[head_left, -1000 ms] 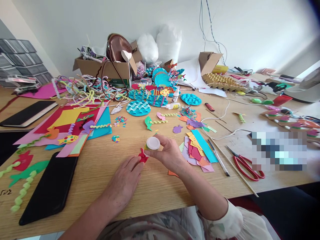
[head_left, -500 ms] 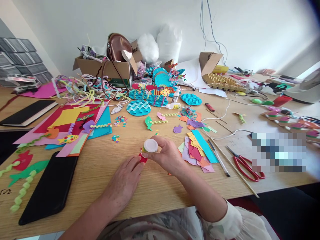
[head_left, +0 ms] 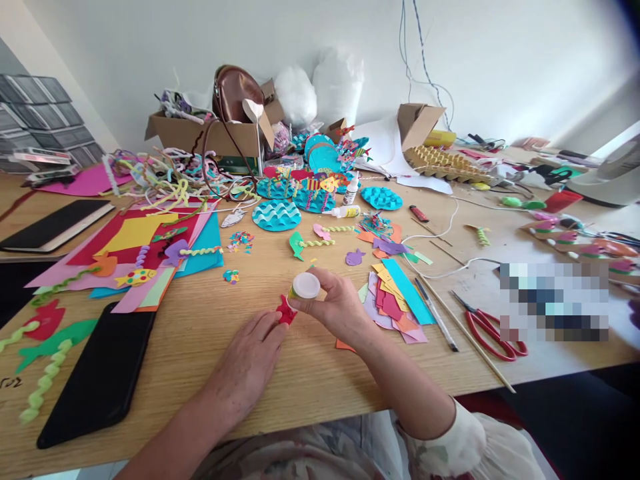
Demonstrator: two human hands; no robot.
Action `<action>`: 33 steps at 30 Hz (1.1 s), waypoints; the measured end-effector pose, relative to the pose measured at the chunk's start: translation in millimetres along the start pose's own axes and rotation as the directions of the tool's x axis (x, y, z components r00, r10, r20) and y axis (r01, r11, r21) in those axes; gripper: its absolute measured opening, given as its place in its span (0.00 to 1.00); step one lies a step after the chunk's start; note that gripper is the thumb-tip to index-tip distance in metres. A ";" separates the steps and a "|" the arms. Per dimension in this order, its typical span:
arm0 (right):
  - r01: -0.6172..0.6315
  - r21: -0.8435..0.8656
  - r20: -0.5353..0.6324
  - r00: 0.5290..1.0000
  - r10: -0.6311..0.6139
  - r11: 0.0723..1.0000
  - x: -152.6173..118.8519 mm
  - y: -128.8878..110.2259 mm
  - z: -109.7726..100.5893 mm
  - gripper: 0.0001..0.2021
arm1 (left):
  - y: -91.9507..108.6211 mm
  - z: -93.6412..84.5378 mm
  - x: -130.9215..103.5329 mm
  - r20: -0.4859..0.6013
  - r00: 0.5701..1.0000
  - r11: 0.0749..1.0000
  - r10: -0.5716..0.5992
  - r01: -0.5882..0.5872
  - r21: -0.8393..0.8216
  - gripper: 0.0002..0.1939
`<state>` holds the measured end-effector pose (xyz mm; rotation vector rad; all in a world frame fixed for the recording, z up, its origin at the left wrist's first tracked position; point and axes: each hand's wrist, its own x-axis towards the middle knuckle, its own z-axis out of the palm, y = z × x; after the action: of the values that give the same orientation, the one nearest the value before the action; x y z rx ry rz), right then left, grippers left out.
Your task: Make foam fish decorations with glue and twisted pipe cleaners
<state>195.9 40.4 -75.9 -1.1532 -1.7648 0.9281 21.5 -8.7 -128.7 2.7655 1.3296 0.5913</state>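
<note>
My right hand (head_left: 336, 307) is wrapped round a small glue bottle (head_left: 306, 287), tipped so its pale round base faces me. Below the bottle, a small red paper cutout (head_left: 285, 311) lies on the wooden table (head_left: 310, 380). The fingertips of my left hand (head_left: 253, 357) press the near edge of that cutout, fingers together. The bottle's nozzle is hidden. Beyond my hands are a green paper fish (head_left: 297, 245) with a twisted yellow stem and a purple paper fish (head_left: 355, 257).
Paper scraps (head_left: 390, 303), a pen (head_left: 436, 315), a thin stick (head_left: 467, 340) and red-handled pliers (head_left: 493, 333) lie to the right. A black phone-like slab (head_left: 100, 373) and coloured sheets (head_left: 145, 247) are at left. Blue discs (head_left: 277, 215) stand farther back.
The bottle in my right hand has shifted slightly right and up, showing more of the red cutout. My left hand stays in place on it.
</note>
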 end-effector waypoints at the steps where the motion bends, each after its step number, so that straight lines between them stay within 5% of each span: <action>1: 0.005 -0.002 -0.003 1.000 -0.005 1.000 1.1 0.5 0.6 0.09 | 0.1 -0.1 0.0 -0.007 1.000 1.000 0.004 -0.004 0.001 0.15; 7: -0.030 0.010 0.039 0.999 0.029 1.000 -0.1 -1.7 -1.3 0.09 | 1.0 -1.3 1.2 -0.009 1.000 1.000 0.020 -0.020 0.014 0.14; 12: -0.106 0.291 -0.050 0.991 0.126 0.951 -4.0 0.2 -13.6 0.10 | 0.4 -2.3 0.9 0.014 0.999 0.999 0.042 -0.042 0.030 0.14; 19: -0.082 0.772 -0.168 0.930 0.327 0.630 -6.3 12.3 -19.8 0.11 | -0.2 -7.5 -0.6 0.056 0.998 0.995 -0.035 0.040 -0.096 0.15; 25: -0.112 0.939 -0.082 0.844 0.529 0.325 -6.3 18.0 -24.3 0.15 | -1.3 -7.1 0.6 0.066 0.997 0.991 -0.038 0.046 -0.124 0.18; 33: -0.122 0.932 -0.084 0.843 0.532 0.341 -9.7 21.6 -33.2 0.18 | -8.1 -4.3 -2.1 -0.006 1.000 0.997 -0.006 0.005 -0.078 0.22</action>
<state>235.7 42.7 -84.1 -0.8248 -0.4317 1.5231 12.7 -5.7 -126.8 2.6998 1.2863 0.6372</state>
